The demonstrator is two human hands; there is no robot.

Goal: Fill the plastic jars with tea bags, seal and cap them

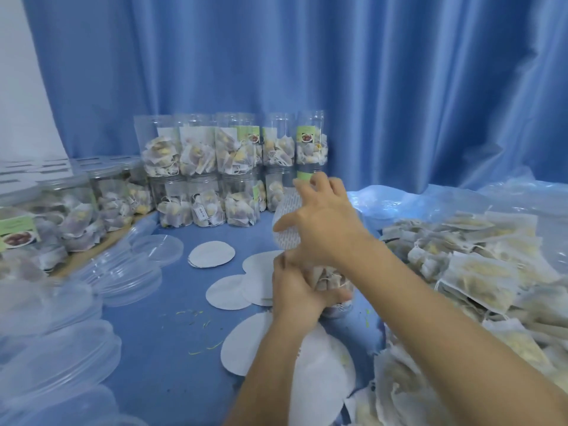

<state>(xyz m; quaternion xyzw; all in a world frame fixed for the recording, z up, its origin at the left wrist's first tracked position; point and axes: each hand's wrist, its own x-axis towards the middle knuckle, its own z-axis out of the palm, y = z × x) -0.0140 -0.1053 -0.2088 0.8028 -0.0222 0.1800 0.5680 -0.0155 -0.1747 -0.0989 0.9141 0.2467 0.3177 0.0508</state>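
The right hand's (325, 222) fingers (307, 184) are spread and bent over a round white seal (287, 216) on the mouth of a jar (330, 281); whether they pinch it or only press cannot be told. The left hand (295, 290) has its fingers curled around the jar, which is full of tea bags and stands near the middle of the blue table (172, 342). Loose seals (212, 253) lie around it. A tea bag heap (467, 272) is to the right, clear lids (129, 275) to the left, and stacked filled jars (227, 167) behind.
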